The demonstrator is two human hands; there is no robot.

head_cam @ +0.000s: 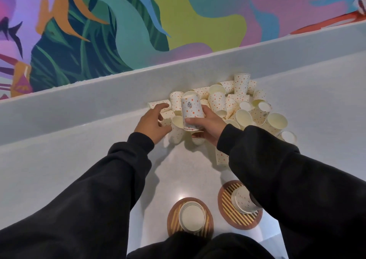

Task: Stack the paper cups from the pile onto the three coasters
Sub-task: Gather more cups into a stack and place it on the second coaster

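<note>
Holding nested cups upside down over the pile at tabletop rear, right hand grips rims; left hand spread & empty at pile's edge. Risk: sleeve cd knock coaster stacks; cups cd slip apart.

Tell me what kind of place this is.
Probably a café or lounge counter, though that is a guess: a pale countertop with a raised ledge, a bright tropical mural on the wall behind, and dotted paper cups with striped wooden coasters.
</note>
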